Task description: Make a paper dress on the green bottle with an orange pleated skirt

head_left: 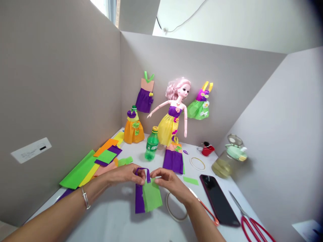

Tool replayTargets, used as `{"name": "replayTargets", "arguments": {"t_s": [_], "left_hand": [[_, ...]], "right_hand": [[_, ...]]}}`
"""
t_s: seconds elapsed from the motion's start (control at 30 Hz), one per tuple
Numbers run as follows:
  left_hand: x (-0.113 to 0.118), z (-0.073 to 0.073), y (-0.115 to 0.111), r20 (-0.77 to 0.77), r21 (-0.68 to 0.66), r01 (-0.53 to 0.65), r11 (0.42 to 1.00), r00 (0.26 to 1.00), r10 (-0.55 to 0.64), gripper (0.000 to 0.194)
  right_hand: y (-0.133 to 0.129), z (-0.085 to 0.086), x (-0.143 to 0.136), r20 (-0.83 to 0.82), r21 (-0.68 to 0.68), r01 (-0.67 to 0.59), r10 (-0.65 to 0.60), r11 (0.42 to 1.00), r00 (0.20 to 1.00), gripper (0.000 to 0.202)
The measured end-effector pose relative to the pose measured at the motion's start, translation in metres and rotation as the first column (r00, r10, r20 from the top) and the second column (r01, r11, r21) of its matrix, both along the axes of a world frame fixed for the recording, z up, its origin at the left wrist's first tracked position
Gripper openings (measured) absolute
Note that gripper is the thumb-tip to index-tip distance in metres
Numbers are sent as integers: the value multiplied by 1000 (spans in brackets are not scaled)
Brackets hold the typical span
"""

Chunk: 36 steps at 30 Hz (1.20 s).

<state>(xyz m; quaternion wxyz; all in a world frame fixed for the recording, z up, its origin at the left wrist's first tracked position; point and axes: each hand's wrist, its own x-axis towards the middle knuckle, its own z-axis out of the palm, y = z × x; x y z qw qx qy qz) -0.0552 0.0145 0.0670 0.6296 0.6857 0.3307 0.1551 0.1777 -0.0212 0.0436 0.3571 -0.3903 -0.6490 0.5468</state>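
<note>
The left hand [137, 174] has a tight grip on the purple cloth [139, 200], low in the frame's middle. The right hand [165, 178] is slightly parted by the green cloth [152, 198]; whether it holds on, one cannot tell. Both cloths look light and floppy, probably easiest held by their top edges.

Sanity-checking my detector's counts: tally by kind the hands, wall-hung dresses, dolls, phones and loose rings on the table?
Hands: 2 (left hand, right hand)
Wall-hung dresses: 2 (purple-skirted dress, green-skirted dress)
Dolls: 1 (pink-haired doll)
Phones: 1 (black phone)
Loose rings: 2 (yellowish ring, larger pale ring)
Total: 8
</note>
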Motion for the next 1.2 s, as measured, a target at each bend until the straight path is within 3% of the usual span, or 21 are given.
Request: {"name": "replayTargets", "arguments": {"t_s": [0.13,0.37,0.57,0.67,0.83,1.03,1.2], "left_hand": [[-13,14,10,35,52,-94,994,995,93,15],[-35,59,43,128,210,-264,942,962,241,15],[-42,99,71,132,317,-276,907,960,246,18],[-43,115,85,111,357,-241,903,970,215,20],[-40,137,102,72,411,-176,894,984,160,19],[-27,158,107,54,475,-117,872,993,104,15],[-10,174,102,-11,522,-24,853,999,35,13]], "right_hand": [[18,4,2,77,110,195,-204,975,976,42],[72,2,-19,206,353,430,-518,831,830,60],[98,-4,-49,220,524,554,-731,647,646,60],[104,-5,-58,231,557,575,-777,599,585,54],[98,-1,-64,263,562,562,-775,607,575,41],[55,5,-58,297,568,456,-687,686,664,41],[30,9,-54,300,564,430,-661,704,688,42]]}}
